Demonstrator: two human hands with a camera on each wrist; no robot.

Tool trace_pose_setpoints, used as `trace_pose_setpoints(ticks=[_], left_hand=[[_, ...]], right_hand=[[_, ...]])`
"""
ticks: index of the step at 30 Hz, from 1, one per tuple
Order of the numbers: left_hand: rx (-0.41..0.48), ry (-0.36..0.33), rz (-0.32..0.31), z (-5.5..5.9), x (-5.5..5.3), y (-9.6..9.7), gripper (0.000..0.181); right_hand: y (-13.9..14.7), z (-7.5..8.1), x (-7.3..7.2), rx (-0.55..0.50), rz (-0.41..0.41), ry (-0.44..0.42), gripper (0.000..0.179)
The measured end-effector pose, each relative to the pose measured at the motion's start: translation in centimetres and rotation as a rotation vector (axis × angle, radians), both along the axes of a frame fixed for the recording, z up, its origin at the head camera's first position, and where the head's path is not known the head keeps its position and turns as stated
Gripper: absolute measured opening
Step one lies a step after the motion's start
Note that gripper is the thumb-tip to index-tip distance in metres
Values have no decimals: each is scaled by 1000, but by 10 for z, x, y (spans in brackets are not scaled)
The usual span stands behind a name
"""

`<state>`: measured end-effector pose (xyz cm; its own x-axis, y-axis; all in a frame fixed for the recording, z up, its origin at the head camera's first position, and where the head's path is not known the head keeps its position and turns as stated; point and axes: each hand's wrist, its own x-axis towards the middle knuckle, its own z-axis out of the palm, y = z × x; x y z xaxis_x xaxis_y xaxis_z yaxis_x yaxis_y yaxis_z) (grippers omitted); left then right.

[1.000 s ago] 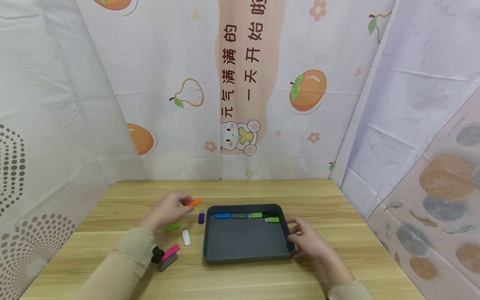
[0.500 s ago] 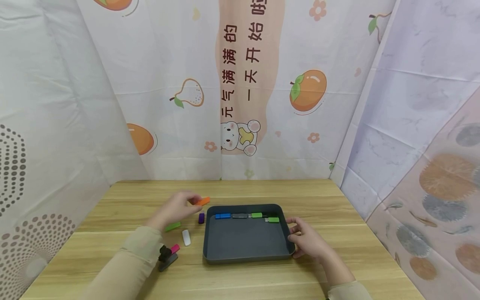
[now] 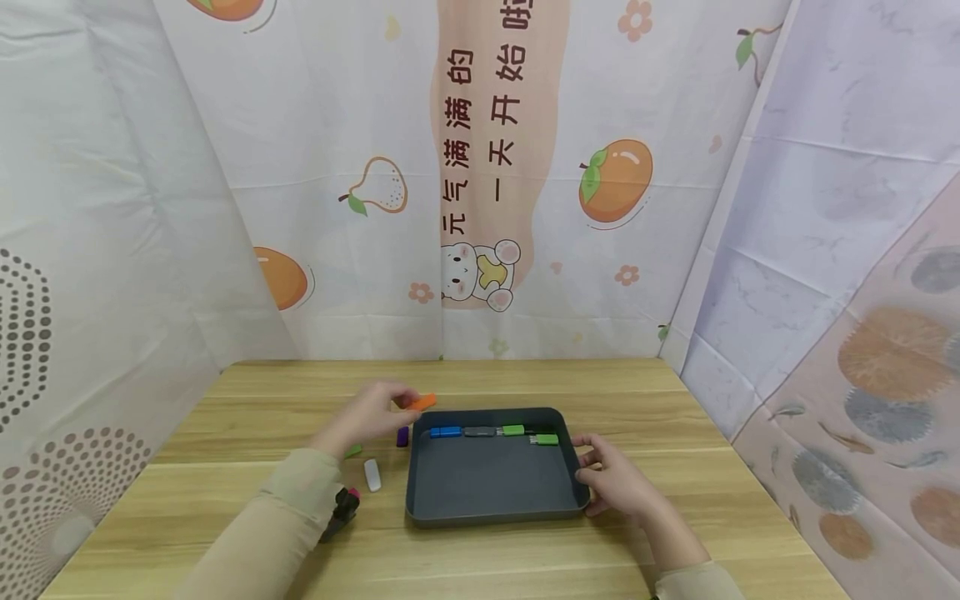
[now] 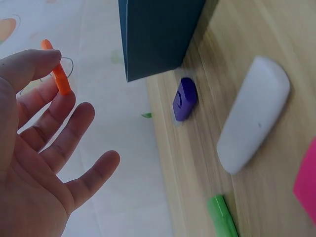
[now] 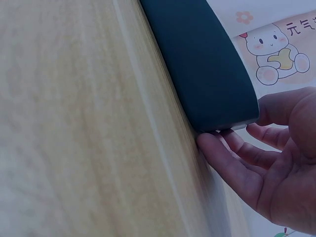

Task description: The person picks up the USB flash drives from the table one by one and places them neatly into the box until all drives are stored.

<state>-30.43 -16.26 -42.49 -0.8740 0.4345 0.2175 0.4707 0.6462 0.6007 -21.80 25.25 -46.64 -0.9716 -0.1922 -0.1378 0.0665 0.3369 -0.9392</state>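
My left hand (image 3: pixel 378 414) pinches an orange USB flash drive (image 3: pixel 423 402) between thumb and fingertips, just off the back left corner of a dark grey tray (image 3: pixel 495 487). In the left wrist view the orange drive (image 4: pixel 60 74) stands clear of the table, the little finger spread away. My right hand (image 3: pixel 615 477) grips the tray's right side, thumb at the rim; the right wrist view shows its fingers (image 5: pixel 222 160) against the outer wall. Along the tray's back wall lie a blue flash drive (image 3: pixel 446 432), a dark grey one (image 3: pixel 480 432) and green ones (image 3: pixel 544 440).
Left of the tray are a purple flash drive (image 3: pixel 402 437), a white one (image 3: pixel 372 475) and a green one (image 4: pixel 222 216). A pink one (image 4: pixel 307 182) and a grey one are partly hidden by the left wrist. Patterned curtains (image 3: pixel 360 275) surround the wooden table (image 3: pixel 600 383).
My left hand has moved to the right with the orange flash drive, toward the tray's back left corner. The right hand and the tray have stayed still.
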Motion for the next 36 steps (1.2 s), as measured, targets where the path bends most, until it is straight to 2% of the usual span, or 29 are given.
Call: trace_pose_setpoints(ticks=[9, 16, 25, 36], left_hand=[[-12, -18, -23, 2, -2, 15, 12], [-40, -15, 4, 5, -4, 28, 9], [-66, -17, 3, 15, -9, 46, 11], [-100, 38, -32, 19, -12, 64, 14]], right_hand=[[0, 0, -1, 5, -5, 0, 47], [0, 0, -1, 12, -6, 1, 46], [-1, 2, 1, 13, -11, -1, 47], [-1, 2, 2, 4, 0, 1, 47]])
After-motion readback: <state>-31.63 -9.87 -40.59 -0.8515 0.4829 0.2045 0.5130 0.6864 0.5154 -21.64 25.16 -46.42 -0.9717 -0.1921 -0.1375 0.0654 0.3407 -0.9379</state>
